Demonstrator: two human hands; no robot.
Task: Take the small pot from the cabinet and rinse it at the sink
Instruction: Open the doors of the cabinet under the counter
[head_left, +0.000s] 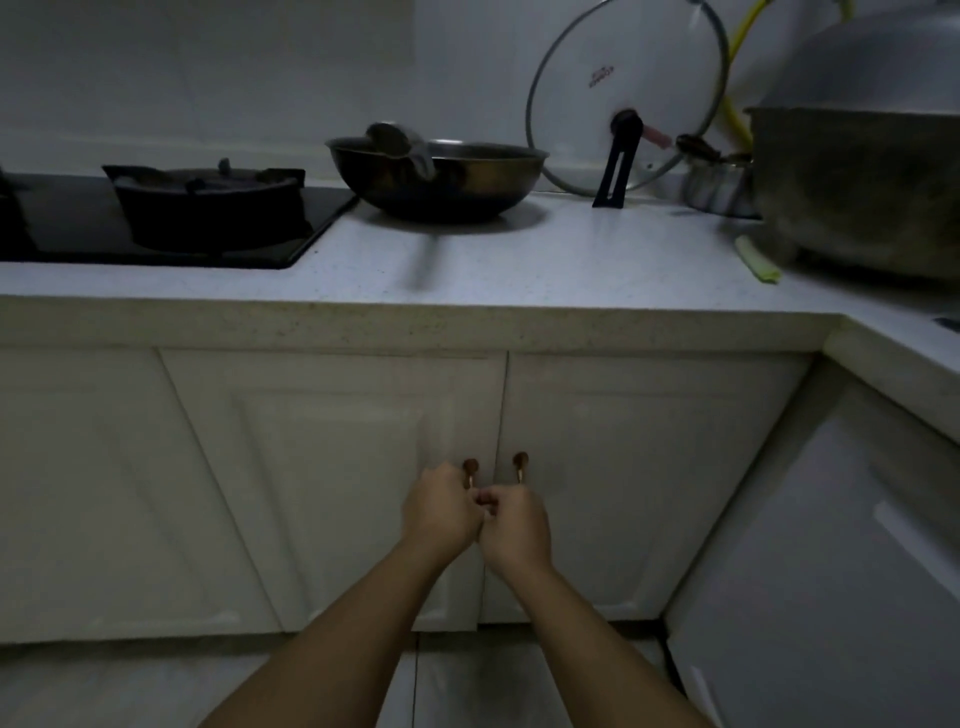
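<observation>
A white two-door cabinet sits under the counter, with its left door and right door both closed. Each door carries a brown pull handle near the middle seam. My left hand grips the left handle. My right hand grips the right handle. The two hands touch each other at the seam. The small pot is hidden from view, and no sink shows.
On the white counter stand a dark wok with a ladle in it, a glass lid leaning on the wall and a big metal pot at right. A black stove is at left. A white appliance stands at right.
</observation>
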